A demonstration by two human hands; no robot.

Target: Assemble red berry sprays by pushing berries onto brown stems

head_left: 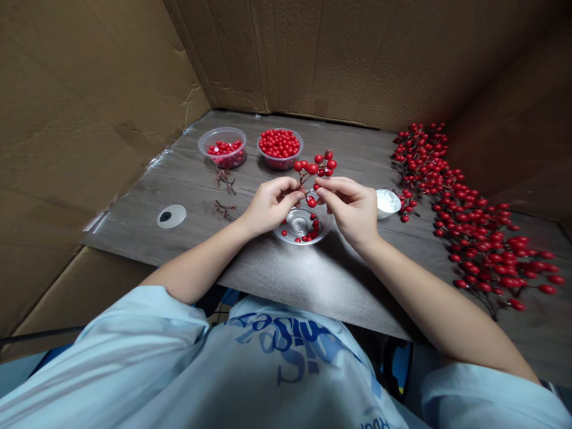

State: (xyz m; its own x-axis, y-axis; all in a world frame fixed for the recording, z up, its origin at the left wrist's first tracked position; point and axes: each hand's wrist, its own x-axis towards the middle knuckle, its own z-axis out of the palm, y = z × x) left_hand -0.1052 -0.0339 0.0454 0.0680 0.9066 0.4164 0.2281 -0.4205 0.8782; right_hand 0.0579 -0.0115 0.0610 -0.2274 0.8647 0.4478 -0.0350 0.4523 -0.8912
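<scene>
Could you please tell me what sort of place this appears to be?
It looks like a makeshift craft workstation: cardboard walls surround a wood-grain tabletop, with plastic tubs of loose red berries and a heap of berry sprigs laid out.

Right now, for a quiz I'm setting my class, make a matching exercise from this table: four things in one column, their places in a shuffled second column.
Things:
1 clear dish
2 bare twigs
3 heap of red berry sprigs
4 plastic tubs

Places:
A far edge of the table, holding red berries
B below the left hand and right hand
C piled at the table's right side
D lying left of the dish

Pairs: 1B, 2D, 3C, 4A
</scene>
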